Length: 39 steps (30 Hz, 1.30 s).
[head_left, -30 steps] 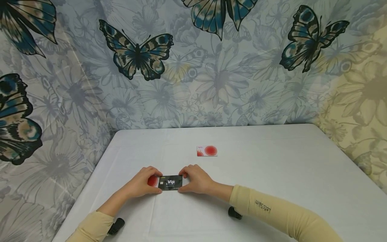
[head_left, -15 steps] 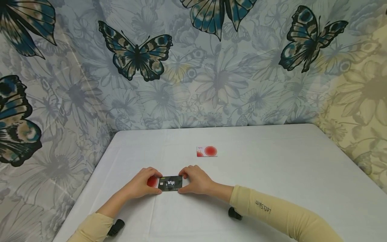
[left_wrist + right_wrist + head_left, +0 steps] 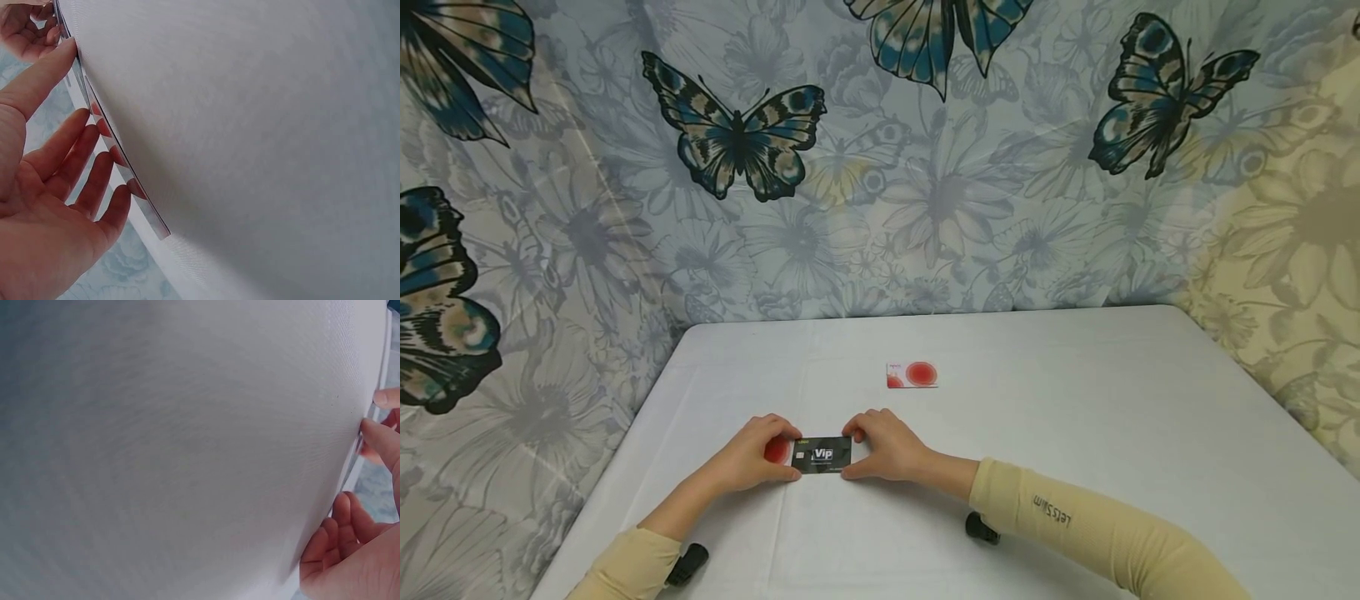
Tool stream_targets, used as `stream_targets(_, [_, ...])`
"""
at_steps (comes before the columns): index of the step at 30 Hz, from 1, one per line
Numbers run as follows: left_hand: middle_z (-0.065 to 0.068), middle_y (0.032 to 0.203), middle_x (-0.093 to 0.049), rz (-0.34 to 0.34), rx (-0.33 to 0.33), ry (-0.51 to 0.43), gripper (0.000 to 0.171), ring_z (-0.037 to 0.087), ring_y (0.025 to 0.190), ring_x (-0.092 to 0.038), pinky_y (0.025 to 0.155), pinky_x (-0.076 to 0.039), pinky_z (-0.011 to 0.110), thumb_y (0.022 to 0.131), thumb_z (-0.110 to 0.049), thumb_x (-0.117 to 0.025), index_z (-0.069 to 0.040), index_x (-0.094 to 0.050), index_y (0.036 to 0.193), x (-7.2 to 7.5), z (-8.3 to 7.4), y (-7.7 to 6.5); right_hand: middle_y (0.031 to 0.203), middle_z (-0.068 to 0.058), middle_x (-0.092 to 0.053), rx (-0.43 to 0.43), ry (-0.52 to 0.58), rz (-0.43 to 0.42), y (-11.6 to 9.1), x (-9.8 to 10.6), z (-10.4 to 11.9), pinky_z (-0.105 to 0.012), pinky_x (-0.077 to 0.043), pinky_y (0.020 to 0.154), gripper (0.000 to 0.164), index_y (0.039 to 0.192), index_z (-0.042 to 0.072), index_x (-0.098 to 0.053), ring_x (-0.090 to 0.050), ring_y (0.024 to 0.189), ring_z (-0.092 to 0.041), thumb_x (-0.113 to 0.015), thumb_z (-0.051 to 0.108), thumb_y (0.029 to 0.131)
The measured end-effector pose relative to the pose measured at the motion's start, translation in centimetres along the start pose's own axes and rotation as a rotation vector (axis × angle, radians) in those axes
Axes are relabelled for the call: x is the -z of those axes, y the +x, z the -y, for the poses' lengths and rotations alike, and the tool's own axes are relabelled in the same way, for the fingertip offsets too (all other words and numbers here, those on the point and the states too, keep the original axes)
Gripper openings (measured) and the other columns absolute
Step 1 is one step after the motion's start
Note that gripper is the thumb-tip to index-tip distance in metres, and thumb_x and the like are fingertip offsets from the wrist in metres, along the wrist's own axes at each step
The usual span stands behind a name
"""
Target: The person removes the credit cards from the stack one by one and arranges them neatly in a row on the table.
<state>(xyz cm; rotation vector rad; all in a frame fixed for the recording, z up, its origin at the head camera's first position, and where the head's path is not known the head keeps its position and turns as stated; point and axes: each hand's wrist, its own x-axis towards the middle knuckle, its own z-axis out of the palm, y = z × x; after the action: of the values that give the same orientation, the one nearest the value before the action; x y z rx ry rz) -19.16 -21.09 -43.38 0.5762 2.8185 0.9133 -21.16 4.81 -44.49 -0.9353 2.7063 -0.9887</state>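
Observation:
A black card (image 3: 822, 455) printed "Vip" lies flat on the white table between the two hands. My left hand (image 3: 757, 454) holds it at its left end, thumb at the near corner and forefinger at the far corner. With the same thumb-and-finger grip, my right hand (image 3: 887, 447) holds its right end. Under the arch of the left hand is a white card with a red circle (image 3: 777, 451), right beside the black one and partly hidden. In the left wrist view this red-patterned card (image 3: 139, 190) lies along the left fingertips.
Another white card with a red circle (image 3: 912, 375) lies farther back on the white table (image 3: 1060, 400). Behind the table hangs a butterfly-patterned cloth (image 3: 940, 200). A black wrist device (image 3: 688, 565) shows under the left sleeve, another black device (image 3: 982, 528) under the right.

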Motion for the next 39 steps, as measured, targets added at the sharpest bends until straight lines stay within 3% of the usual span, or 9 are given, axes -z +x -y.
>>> stream_targets(7, [0.0, 0.114, -0.059, -0.001, 0.004, 0.005, 0.048, 0.023, 0.108, -0.046, 0.089, -0.043, 0.043, 0.074, -0.026, -0.085, -0.012, -0.064, 0.115, -0.3, -0.4, -0.3, 0.089, 0.001, -0.058, 0.017, 0.048, 0.009, -0.4, 0.4, -0.1, -0.029, -0.04, 0.077, 0.043, 0.108, 0.009, -0.065, -0.045, 0.088, -0.015, -0.085, 0.025, 0.073])
stream_targets(13, [0.0, 0.114, -0.059, -0.06, -0.008, -0.003, 0.048, 0.022, 0.106, -0.049, 0.088, -0.044, 0.042, 0.077, -0.029, -0.083, -0.012, -0.064, 0.117, -1.0, -1.4, -0.6, 0.09, 0.001, -0.059, 0.022, 0.077, 0.017, -1.1, 0.8, -0.5, -0.029, -0.04, 0.079, 0.043, 0.11, 0.008, -0.065, -0.048, 0.09, -0.018, -0.083, 0.023, 0.075])
stream_targets(17, [-0.001, 0.105, -0.061, -0.069, -0.034, -0.071, 0.044, 0.019, 0.085, -0.053, 0.073, -0.043, 0.033, 0.08, -0.035, -0.08, -0.015, -0.065, 0.116, -1.3, -2.2, -0.7, 0.09, 0.002, -0.06, 0.002, 0.102, 0.012, -1.9, 1.3, -0.7, -0.03, -0.041, 0.079, 0.043, 0.111, 0.008, -0.065, -0.048, 0.089, -0.018, -0.083, 0.023, 0.076])
stream_targets(20, [0.001, 0.1, -0.062, -0.051, -0.041, -0.156, 0.041, 0.018, 0.081, -0.053, 0.069, -0.041, 0.029, 0.082, -0.034, -0.079, -0.014, -0.066, 0.115, -1.6, -2.9, -0.8, 0.091, 0.002, -0.06, -0.012, 0.126, 0.007, -2.5, 1.6, -0.8, -0.03, -0.042, 0.081, 0.042, 0.112, 0.008, -0.065, -0.049, 0.09, -0.019, -0.082, 0.024, 0.077])
stream_targets(26, [0.004, 0.106, -0.064, -0.008, -0.055, -0.291, 0.038, 0.023, 0.096, -0.058, 0.083, -0.049, 0.035, 0.085, -0.03, -0.076, -0.011, -0.066, 0.115, -2.4, -4.1, -1.0, 0.093, 0.001, -0.062, -0.04, 0.187, 0.009, -3.7, 2.5, -1.0, -0.029, -0.043, 0.079, 0.04, 0.113, 0.009, -0.065, -0.051, 0.091, -0.022, -0.08, 0.026, 0.08])
stream_targets(33, [0.003, 0.109, -0.065, 0.091, -0.087, -0.359, 0.035, 0.019, 0.095, -0.06, 0.085, -0.05, 0.029, 0.088, -0.03, -0.074, -0.008, -0.065, 0.114, -3.5, -5.8, -0.7, 0.094, 0.0, -0.063, -0.07, 0.293, 0.004, -5.7, 3.1, -1.8, -0.023, -0.042, 0.071, 0.035, 0.111, 0.009, -0.065, -0.052, 0.082, -0.02, -0.079, 0.024, 0.082])
stream_targets(39, [0.0, 0.11, -0.066, 0.105, -0.111, -0.367, 0.036, 0.018, 0.094, -0.062, 0.085, -0.05, 0.029, 0.087, -0.032, -0.073, -0.011, -0.066, 0.115, -4.2, -7.3, -0.8, 0.093, -0.002, -0.061, -0.065, 0.335, -0.004, -7.2, 3.2, -1.9, -0.021, -0.041, 0.067, 0.034, 0.111, 0.009, -0.065, -0.052, 0.08, -0.021, -0.078, 0.023, 0.083])
